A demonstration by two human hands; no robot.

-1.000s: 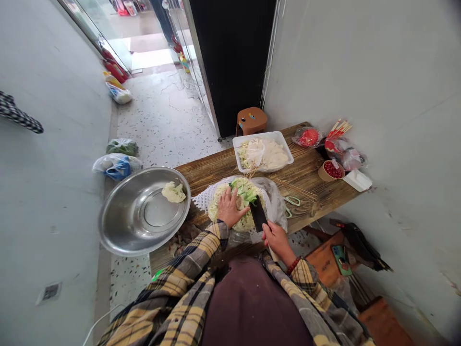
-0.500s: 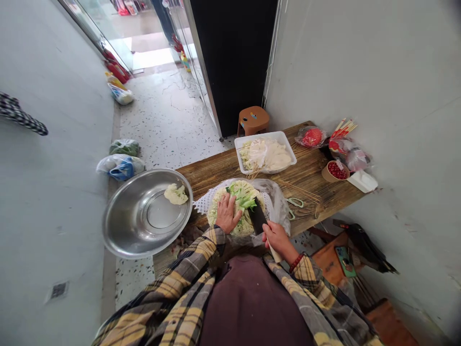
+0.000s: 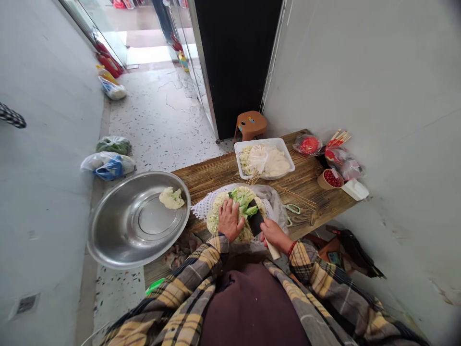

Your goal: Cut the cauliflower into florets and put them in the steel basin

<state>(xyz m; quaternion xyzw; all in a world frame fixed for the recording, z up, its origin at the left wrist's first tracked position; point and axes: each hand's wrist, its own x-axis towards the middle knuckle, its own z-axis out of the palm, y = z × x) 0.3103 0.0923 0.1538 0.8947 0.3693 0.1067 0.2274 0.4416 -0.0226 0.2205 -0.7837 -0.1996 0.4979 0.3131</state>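
Note:
A large cauliflower (image 3: pixel 217 210) with green leaf stalks lies on a white foam net (image 3: pixel 202 207) and a clear plastic bag (image 3: pixel 276 204) at the table's front. My left hand (image 3: pixel 230 221) rests on its left part, fingers stretched out flat. In my right hand (image 3: pixel 275 234) is the pale handle of a cleaver, fingers wrapped round it. The dark blade of the cleaver (image 3: pixel 255 218) is at the cauliflower's right side, by the green stalks; its edge is hidden. One cut floret (image 3: pixel 172 198) lies in the steel basin (image 3: pixel 97 233) to my left.
On the wooden table (image 3: pixel 205 170), a white tray (image 3: pixel 292 168) holds florets and a plastic bag. Green-handled scissors (image 3: pixel 293 208) and thin skewers (image 3: pixel 297 196) lie right of the cauliflower. A paper tub of red pieces (image 3: pixel 330 179) stands farther right. A brown stool (image 3: pixel 252 124) is behind.
The camera view has shifted slightly, and a bright green object now shows by my left sleeve. My left hand stays on the cauliflower and the cleaver remains at the green stalks.

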